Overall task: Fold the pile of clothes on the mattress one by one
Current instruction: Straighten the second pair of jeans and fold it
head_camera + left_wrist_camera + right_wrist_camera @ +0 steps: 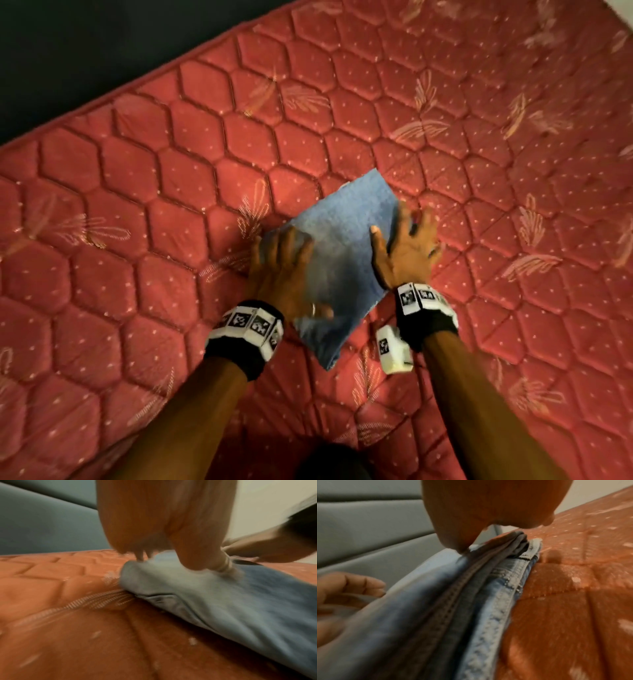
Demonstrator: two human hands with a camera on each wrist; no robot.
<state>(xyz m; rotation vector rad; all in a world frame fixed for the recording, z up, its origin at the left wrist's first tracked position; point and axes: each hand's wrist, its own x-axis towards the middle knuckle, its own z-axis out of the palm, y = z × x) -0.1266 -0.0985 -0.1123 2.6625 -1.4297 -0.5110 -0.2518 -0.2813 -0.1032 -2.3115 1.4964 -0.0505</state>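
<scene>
A pair of blue jeans (pixel 342 240), folded into a small rectangle, lies on the red quilted mattress (pixel 171 205). My left hand (pixel 270 253) covers its left side; the fingers curl down over the left edge and the thumb sits on top (pixel 180 555). My right hand (pixel 404 236) is at the right edge, thumb on the denim and fingers spread and blurred above the mattress (pixel 573 601). The right wrist view shows the stacked layers of the fold (pixel 419 615) edge-on, with the left hand (pixel 347 588) cupped at the far side.
The mattress edge runs diagonally at the upper left, with dark floor (pixel 68 51) beyond it. A grey padded panel (pixel 368 527) stands past the mattress. Open red mattress surrounds the jeans on every side.
</scene>
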